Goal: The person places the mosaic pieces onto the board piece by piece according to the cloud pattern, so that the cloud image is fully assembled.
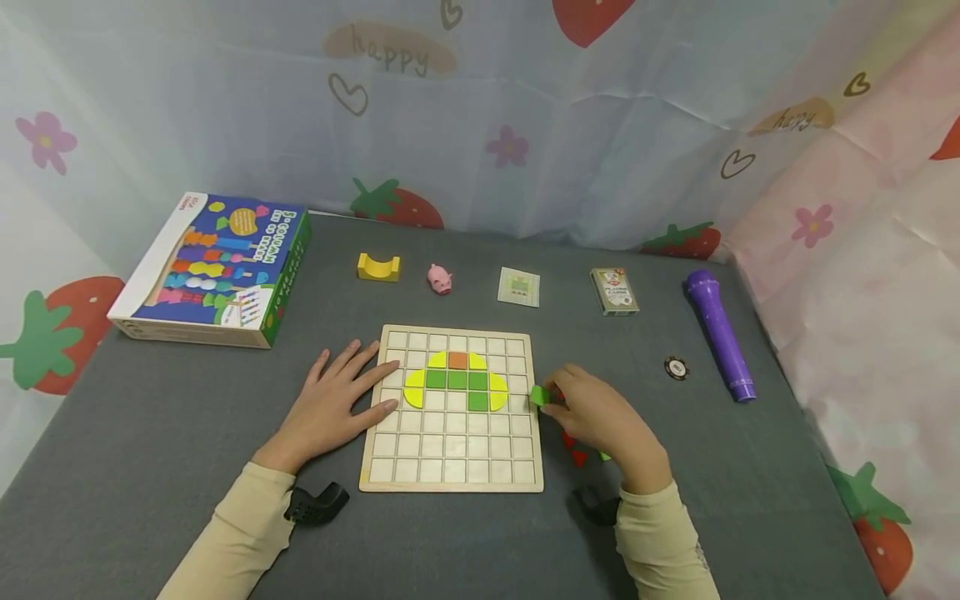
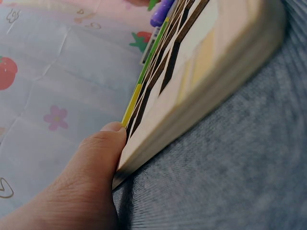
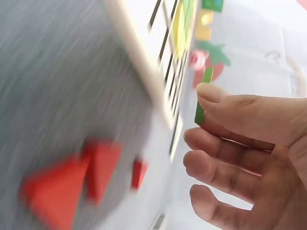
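Observation:
A wooden grid board (image 1: pixel 453 475) lies on the grey table, with yellow quarter-round tiles (image 1: pixel 414 387), green square tiles (image 1: pixel 457 380) and one orange square tile (image 1: pixel 457 360) set in its upper half. My left hand (image 1: pixel 330 406) rests spread at the board's left edge; in the left wrist view its thumb (image 2: pixel 103 143) touches the board's edge. Just off the board's right edge, my right hand (image 1: pixel 600 412) pinches a green tile (image 3: pixel 205 96) between thumb and finger, above the table. Red triangular tiles (image 3: pixel 57 191) lie below that hand, partly hidden by it in the head view.
Behind the board stand a yellow arched block (image 1: pixel 378 267), a pink pig figure (image 1: pixel 440 279), a pattern card (image 1: pixel 518 287) and a playing card box (image 1: pixel 615 292). A game box (image 1: pixel 217 271) lies at left. A poker chip (image 1: pixel 677 368) and purple microphone-shaped toy (image 1: pixel 720 333) lie at right.

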Demonstrator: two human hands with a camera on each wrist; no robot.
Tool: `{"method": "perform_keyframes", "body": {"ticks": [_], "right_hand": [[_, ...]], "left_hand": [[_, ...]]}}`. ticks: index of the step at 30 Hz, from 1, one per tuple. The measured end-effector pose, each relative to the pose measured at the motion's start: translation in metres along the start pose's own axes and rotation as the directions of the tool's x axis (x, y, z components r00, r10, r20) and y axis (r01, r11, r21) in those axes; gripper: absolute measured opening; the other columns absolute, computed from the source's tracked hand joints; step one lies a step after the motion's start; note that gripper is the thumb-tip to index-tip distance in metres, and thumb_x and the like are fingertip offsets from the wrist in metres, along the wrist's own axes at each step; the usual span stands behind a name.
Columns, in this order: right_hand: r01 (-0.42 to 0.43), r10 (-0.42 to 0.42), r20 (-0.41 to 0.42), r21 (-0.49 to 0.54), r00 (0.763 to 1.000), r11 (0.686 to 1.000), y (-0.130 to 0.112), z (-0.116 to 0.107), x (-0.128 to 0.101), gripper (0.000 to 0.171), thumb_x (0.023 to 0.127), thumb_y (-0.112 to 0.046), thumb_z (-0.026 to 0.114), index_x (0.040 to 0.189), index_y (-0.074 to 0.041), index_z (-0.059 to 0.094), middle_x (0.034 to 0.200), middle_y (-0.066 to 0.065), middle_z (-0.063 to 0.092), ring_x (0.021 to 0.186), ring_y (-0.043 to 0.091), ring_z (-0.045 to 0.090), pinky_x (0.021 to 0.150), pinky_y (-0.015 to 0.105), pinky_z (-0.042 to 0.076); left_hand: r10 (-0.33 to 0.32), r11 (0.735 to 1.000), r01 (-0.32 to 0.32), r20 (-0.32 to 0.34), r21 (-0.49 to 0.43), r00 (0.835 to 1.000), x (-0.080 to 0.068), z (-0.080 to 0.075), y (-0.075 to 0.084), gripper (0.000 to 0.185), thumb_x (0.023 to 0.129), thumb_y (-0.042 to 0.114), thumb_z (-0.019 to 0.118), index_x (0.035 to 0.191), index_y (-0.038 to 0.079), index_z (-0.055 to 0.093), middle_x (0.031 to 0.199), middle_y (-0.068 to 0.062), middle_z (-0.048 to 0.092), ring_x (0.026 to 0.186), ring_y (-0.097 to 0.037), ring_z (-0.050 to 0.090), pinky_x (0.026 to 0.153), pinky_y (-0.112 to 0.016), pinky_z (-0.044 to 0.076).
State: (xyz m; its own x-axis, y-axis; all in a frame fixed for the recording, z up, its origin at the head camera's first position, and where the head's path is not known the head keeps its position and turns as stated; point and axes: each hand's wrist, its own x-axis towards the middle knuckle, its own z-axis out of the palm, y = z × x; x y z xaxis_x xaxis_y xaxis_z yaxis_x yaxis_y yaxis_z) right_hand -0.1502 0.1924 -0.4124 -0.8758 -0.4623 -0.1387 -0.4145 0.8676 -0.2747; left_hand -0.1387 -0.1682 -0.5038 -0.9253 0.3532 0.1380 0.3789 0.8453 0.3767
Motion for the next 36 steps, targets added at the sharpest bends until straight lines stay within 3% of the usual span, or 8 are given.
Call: {"method": "perform_keyframes", "body": {"ticks": [12, 21, 36], "right_hand": [[0.154, -0.155, 0.063, 0.015, 0.986, 0.988, -0.049, 0.009, 0.036, 0.026, 0.088, -0.02, 0.071, 0.109, -0.007, 0.064, 0.097, 0.002, 0.062, 0.08, 0.011, 0.056, 0.074, 0.029, 0.05], [0.175, -0.17, 0.108, -0.033, 0.979, 0.984, -0.066, 0.016, 0.051, 0.023, 0.089, -0.021, 0.07, 0.109, -0.01, 0.067, 0.096, -0.003, 0.062, 0.078, 0.009, 0.053, 0.072, 0.025, 0.048], [0.171, -0.166, 0.118, -0.032, 0.979, 0.985, -0.072, 0.025, 0.057, 0.028, 0.088, -0.023, 0.071, 0.111, -0.011, 0.064, 0.102, -0.002, 0.065, 0.08, 0.008, 0.055, 0.075, 0.026, 0.05]], "left_hand": [[-0.006, 1.0, 0.006, 0.005, 0.004, 1.0, 0.0, 0.0, 0.0, 0.066, 0.09, 0.06, 0.053, 0.147, 0.029, 0.04, 0.157, -0.007, 0.028, 0.146, -0.032, 0.017, 0.114, -0.061, 0.005], [0.011, 1.0, -0.011, -0.02, -0.001, 1.0, 0.001, 0.0, 0.001, 0.064, 0.09, 0.059, 0.054, 0.146, 0.029, 0.042, 0.156, -0.008, 0.031, 0.145, -0.033, 0.02, 0.113, -0.061, 0.007], [-0.002, 1.0, 0.002, 0.002, 0.002, 1.0, 0.0, 0.0, 0.0, 0.066, 0.09, 0.061, 0.052, 0.147, 0.03, 0.041, 0.157, -0.007, 0.028, 0.146, -0.033, 0.018, 0.114, -0.06, 0.005]]}}
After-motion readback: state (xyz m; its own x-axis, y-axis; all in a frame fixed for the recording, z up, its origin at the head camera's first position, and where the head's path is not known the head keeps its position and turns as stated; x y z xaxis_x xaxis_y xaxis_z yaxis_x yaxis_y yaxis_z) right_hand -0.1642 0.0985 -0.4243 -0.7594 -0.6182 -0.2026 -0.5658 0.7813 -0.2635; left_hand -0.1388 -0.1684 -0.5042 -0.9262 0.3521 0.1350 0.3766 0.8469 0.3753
